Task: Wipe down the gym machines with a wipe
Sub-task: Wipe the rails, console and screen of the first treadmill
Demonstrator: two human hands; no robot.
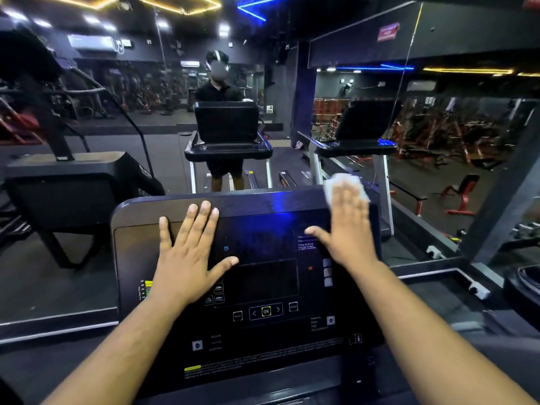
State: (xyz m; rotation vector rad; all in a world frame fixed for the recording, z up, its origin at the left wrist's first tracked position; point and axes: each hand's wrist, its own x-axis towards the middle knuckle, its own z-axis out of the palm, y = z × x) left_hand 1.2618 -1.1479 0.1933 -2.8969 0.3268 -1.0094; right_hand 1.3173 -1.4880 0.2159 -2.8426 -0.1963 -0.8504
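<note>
The black, rectangular treadmill console (263, 276) looks like hard plastic; its front panel is smooth and glossy, catching a blue sheen, while its dark top edge shows a faint grain-like texture and a duller finish. The white, crumpled wipe (344, 185) under the right hand (347, 229) appears soft, thin and matt, like paper or non-woven cloth. The large wall mirror (146, 97) ahead is smooth, reflective glass. The dark grey floor (58, 287) beside the machine looks matt and slightly rough, like rubber.
</note>
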